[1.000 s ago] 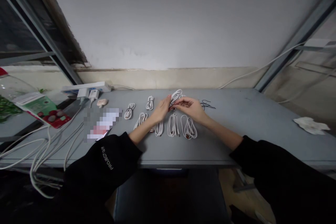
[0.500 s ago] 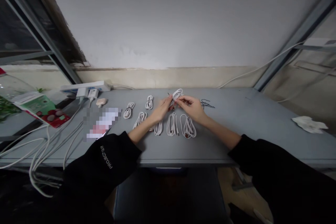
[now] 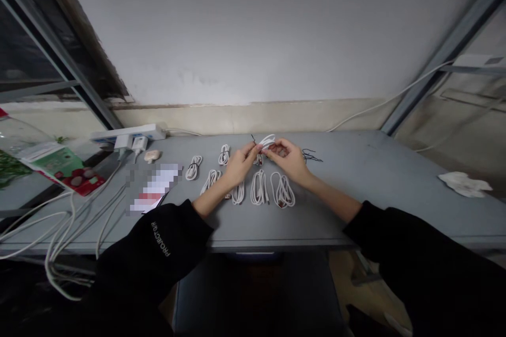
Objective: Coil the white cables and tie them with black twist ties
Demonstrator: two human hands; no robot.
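Over the middle of the grey table, my left hand and my right hand meet and both pinch a coiled white cable held a little above the surface. A thin black tie sticks up from the coil near my left fingertips. Below my hands lie several coiled white cables in a row, such as one coil under my right wrist and another beside it. Two tied coils lie further left. A small heap of black ties rests right of my right hand.
A white power strip with plugged chargers sits at the back left, its cables trailing off the front edge. A green and red packet and a clear bottle lie far left. A crumpled white tissue lies far right.
Both hands have lifted slightly away from me with the coil. The fingers have shifted on it and the black tie now shows above the coil.
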